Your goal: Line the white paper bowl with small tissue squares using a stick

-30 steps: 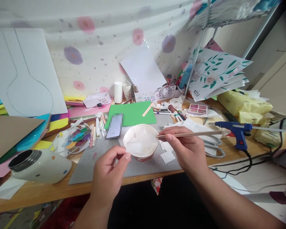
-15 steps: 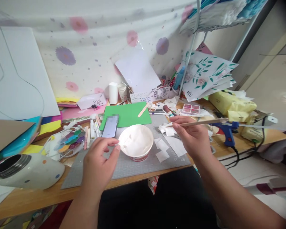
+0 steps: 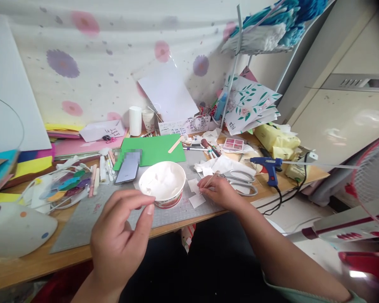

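Note:
A paper bowl (image 3: 169,202) stands on the grey cutting mat (image 3: 78,225), its inside covered with white, paper-like pieces. My left hand (image 3: 121,235) is at the bowl's near left side, thumb and index finger slightly apart at the rim, nothing visible between them. My right hand (image 3: 221,191) is low over the mat to the right of the bowl. A thin wooden stick (image 3: 211,180), seen mostly edge-on, is pinched in it, and its fingertips are at the small white paper squares (image 3: 197,201). Whether they grip a square as well, I cannot tell.
Grey-handled scissors (image 3: 240,176) lie right of my right hand, near a blue glue gun (image 3: 271,168). Behind the bowl are a phone (image 3: 128,168) and a green sheet (image 3: 151,149) with another wooden stick (image 3: 175,144). A spotted jar (image 3: 25,231) lies at the left.
My right hand has come down and left to the paper squares with the stick. My left hand has drawn slightly nearer to me. The whole view has swung to the right.

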`<state>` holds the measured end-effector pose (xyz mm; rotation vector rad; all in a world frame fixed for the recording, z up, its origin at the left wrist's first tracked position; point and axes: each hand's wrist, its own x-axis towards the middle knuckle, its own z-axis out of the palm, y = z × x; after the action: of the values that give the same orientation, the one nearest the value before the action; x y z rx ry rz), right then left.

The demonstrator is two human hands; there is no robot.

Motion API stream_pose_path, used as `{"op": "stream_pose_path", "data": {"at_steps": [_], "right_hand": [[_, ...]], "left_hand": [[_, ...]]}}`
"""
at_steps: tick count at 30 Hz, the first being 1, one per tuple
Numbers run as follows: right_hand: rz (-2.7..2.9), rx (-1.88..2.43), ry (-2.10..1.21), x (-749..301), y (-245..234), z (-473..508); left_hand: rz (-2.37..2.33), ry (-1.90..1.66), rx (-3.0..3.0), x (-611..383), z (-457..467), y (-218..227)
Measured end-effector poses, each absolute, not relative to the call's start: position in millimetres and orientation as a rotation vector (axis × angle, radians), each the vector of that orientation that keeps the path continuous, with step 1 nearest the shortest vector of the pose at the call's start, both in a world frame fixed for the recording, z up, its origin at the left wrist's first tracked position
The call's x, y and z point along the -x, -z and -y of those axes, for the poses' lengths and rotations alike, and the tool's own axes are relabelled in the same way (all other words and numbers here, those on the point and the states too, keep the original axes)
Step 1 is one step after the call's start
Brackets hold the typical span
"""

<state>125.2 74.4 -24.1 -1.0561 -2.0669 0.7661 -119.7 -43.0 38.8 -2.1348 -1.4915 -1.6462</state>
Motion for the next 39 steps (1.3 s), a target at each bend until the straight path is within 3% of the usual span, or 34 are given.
{"op": "stream_pose_path", "data": {"at_steps": [39], "right_hand": [[2.022, 1.200, -0.847, -129, 36, -85]], "left_hand": [[1.426, 1.633, 2.293, 111, 40, -29]]}}
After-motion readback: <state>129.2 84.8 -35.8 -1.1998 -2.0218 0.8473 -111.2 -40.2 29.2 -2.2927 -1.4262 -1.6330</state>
